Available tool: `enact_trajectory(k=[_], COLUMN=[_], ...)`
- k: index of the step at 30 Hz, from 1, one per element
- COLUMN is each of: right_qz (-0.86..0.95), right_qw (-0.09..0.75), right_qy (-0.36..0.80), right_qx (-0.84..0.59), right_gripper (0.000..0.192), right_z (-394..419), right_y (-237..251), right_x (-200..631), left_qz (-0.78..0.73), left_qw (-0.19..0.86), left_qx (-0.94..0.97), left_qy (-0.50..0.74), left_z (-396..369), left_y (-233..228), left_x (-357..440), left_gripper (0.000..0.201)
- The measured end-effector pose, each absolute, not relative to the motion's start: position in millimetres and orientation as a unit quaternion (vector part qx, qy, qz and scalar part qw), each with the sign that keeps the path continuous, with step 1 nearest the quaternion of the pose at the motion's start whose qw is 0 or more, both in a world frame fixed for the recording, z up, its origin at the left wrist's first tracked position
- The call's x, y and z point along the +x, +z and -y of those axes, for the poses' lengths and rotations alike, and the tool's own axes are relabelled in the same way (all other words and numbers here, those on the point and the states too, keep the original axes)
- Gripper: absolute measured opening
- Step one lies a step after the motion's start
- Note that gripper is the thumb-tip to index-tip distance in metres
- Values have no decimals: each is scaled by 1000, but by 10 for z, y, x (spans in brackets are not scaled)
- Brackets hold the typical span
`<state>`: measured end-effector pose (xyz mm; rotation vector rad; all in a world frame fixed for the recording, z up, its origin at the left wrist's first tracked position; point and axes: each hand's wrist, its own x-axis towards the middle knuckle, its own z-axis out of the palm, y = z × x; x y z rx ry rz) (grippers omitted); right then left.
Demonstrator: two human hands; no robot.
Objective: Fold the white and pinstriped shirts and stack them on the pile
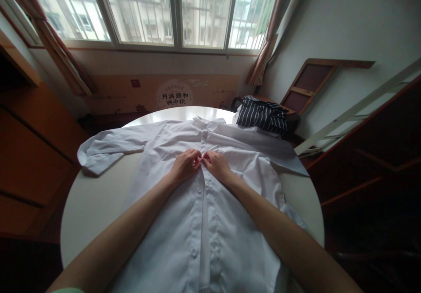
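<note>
Two hands [186, 166] [217, 166] pinching white shirt [171, 236] mid-front, pinched spot unclear, bottom cut off

White fabric shirt [164, 229] on round white table [88, 209], black-and-white striped fabric bundle [261, 114] far right, glass window [144, 12] beyond.

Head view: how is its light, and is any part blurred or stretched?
Head view: daylight from the window backlights the scene, its panes washed out; glare on the far edge of the table; lower corners very dark. Same head view: outer lines lean, like wide-lens distortion; detail on the white shirt between left hand and right hand looks soft.
</note>
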<state>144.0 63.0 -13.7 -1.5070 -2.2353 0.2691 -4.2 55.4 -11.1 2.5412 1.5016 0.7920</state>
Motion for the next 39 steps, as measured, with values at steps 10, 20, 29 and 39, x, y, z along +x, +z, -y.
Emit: enact_trajectory(k=[10, 20, 29, 39], right_qz=[806, 806, 803, 803], right_qw=[220, 221, 215, 206], right_qy=[86, 82, 88, 85], right_qx=[-542, -543, -549, -552], right_gripper=[12, 13, 13, 14], right_z=[-633, -632, -626, -627], right_y=[-145, -143, -136, -121], right_x=[1431, 1428, 1425, 1426], left_qz=[-487, -489, -490, -500], left_qw=[9, -3, 1, 25], left_qx=[832, 834, 833, 825], left_qy=[267, 256, 258, 262], left_z=[-531, -527, -534, -540], left_y=[-104, -95, -106, -106], left_x=[-58, -63, -60, -67], left_gripper=[5, 5, 6, 5])
